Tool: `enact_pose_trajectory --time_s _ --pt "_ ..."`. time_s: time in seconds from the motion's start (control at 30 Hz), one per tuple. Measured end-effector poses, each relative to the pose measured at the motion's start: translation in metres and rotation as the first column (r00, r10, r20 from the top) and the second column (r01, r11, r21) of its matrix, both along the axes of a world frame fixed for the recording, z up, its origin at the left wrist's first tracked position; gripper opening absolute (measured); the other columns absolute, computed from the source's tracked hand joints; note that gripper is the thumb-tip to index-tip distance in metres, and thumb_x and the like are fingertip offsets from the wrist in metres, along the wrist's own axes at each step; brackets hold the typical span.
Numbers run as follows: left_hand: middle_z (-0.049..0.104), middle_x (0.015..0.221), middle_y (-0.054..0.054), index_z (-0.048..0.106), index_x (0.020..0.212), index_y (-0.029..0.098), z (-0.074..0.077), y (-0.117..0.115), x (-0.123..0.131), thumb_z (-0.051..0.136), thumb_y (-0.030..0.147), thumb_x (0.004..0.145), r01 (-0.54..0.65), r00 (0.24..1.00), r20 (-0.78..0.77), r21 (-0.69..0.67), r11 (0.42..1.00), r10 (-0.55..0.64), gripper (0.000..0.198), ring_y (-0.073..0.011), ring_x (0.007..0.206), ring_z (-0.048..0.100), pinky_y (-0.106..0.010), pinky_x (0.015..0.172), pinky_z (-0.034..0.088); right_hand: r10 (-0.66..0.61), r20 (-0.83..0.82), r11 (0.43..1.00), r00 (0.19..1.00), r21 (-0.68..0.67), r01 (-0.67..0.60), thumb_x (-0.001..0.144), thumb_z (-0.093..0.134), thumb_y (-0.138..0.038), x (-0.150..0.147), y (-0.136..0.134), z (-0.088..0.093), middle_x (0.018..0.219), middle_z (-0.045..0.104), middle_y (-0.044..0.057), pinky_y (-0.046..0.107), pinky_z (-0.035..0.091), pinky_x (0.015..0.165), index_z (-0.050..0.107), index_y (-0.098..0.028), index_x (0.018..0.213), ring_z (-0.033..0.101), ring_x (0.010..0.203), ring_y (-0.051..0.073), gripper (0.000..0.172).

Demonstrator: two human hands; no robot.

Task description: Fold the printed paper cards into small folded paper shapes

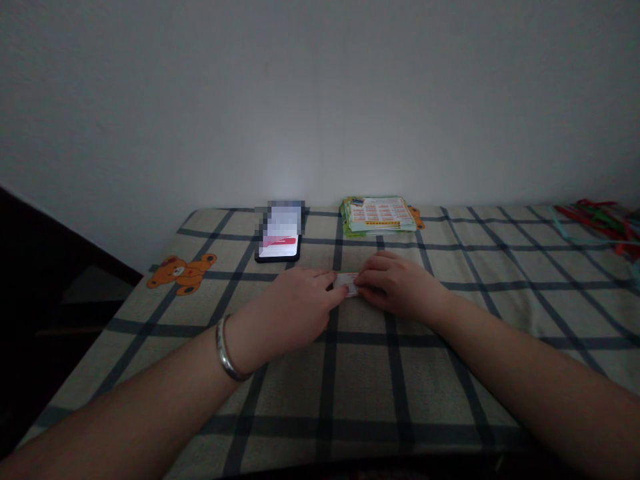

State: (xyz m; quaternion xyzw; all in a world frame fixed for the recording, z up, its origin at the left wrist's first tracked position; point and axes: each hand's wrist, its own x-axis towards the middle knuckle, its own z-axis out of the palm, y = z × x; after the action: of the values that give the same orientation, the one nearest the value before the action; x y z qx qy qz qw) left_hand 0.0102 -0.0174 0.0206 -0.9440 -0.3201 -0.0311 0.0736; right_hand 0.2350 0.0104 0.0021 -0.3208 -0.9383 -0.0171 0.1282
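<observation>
Head view dim throughout, grey in cast. Brightest area: lit phone (pixel 279 251), with a pale glow on the wall (pixel 320 100) just behind it. Coarse pixel blocks cover much of the phone's display. Lower left, beyond the cloth (pixel 280 400), falls to near black. Soft, dark shadow under the right hand (pixel 397 283). Print on the paper (pixel 350 287) illegible. Strands (pixel 605 223) at far right look smeared; fine grain toward the upper corners.

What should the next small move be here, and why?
I'd suggest pressing the small paper gently down with the left hand to steady it, since the left hand is at one end and the right hand at the other. Its folds, if any, are too small to make out.
</observation>
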Motion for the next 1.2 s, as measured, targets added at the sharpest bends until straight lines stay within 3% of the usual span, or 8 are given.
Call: enact_pose_trajectory --time_s 0.27,0.53,0.7,0.9,1.2 --pt "0.061 0.122 -0.013 0.058 0.124 0.016 0.000 -0.008 0.000 0.053 0.016 0.080 -0.052 0.999 0.003 -0.028 0.998 0.052 0.044 -0.0288 0.112 0.057 -0.045 0.092 0.049 0.130 0.060 0.991 0.990 0.017 -0.131 0.093 0.049 -0.020 0.000 -0.004 0.004 0.085 0.065 0.006 0.030 0.043 0.069 0.069 -0.018 0.093 0.055 0.079 0.018 0.020" --pt "0.058 0.125 -0.012 0.060 0.122 0.015 0.001 -0.007 0.000 0.053 0.014 0.081 -0.016 1.000 0.020 0.020 1.000 0.016 0.041 -0.0303 0.123 0.048 -0.047 0.101 0.042 0.133 0.051 0.991 0.990 -0.008 -0.133 0.092 0.050 -0.019 -0.003 -0.008 0.007 0.087 0.065 0.007 0.030 0.044 0.069 0.070 -0.017 0.090 0.055 0.079 0.017 0.020" --pt "0.061 0.125 -0.012 0.060 0.122 0.012 0.006 -0.013 0.001 0.054 0.021 0.081 -0.029 1.000 0.007 -0.036 0.999 0.030 0.042 -0.0290 0.121 0.050 -0.046 0.108 0.037 0.116 0.053 0.993 0.992 -0.027 -0.115 0.093 0.050 -0.019 -0.003 -0.009 0.009 0.086 0.066 0.006 0.030 0.045 0.069 0.069 -0.017 0.089 0.056 0.079 0.017 0.020" --pt "0.060 0.129 -0.010 0.062 0.117 0.018 0.010 -0.018 -0.001 0.055 0.019 0.080 -0.031 0.999 0.025 -0.094 0.995 0.033 0.038 -0.0264 0.120 0.053 -0.045 0.105 0.040 0.121 0.065 0.993 0.990 -0.022 -0.120 0.091 0.051 -0.017 -0.001 -0.009 0.009 0.088 0.068 0.006 0.031 0.045 0.069 0.069 -0.019 0.095 0.057 0.081 0.018 0.018" --pt "0.063 0.122 -0.012 0.061 0.116 0.015 0.008 -0.019 0.000 0.052 0.020 0.080 -0.057 0.998 0.021 -0.093 0.994 0.059 0.037 -0.0269 0.111 0.059 -0.044 0.097 0.046 0.136 0.109 0.991 0.985 -0.014 -0.136 0.090 0.053 -0.015 0.001 -0.009 0.008 0.091 0.068 0.006 0.032 0.046 0.071 0.067 -0.019 0.101 0.056 0.085 0.019 0.018"
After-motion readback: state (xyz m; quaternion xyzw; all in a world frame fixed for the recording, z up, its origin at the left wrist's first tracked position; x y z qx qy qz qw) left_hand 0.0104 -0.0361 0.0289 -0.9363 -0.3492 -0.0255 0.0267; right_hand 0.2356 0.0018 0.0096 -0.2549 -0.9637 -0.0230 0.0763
